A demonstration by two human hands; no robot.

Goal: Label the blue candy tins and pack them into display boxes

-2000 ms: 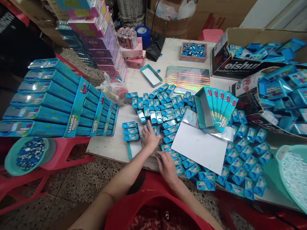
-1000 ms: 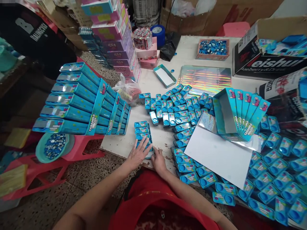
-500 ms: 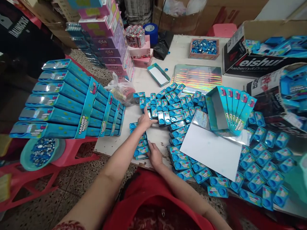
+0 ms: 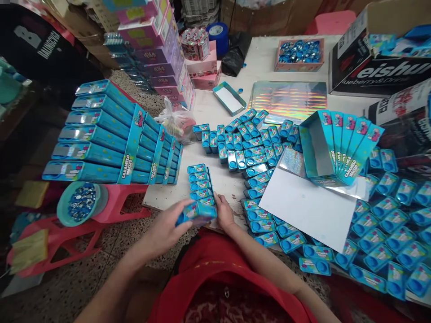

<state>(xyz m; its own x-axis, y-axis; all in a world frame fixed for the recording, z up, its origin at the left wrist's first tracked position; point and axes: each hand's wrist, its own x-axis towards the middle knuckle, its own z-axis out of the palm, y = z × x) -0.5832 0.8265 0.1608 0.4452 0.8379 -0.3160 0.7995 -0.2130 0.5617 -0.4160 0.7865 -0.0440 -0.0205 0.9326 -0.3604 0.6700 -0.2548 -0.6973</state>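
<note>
White table [image 4: 232,188], crowded with blue boxes [image 4: 266,240], over floor [image 4: 116,240]. Left hand [image 4: 168,223] grasps box [image 4: 192,211], blurred, perhaps more than one, at near end of row [image 4: 198,176], close to table edge. Right hand [image 4: 224,213] beside row; can't tell if it pinches anything. Loose grip could drop box off edge; hasty bump could skew row

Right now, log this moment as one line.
left hand: holding blue packaging, blurred; right hand: beside row of small blue boxes; white sheet: to the right
</note>
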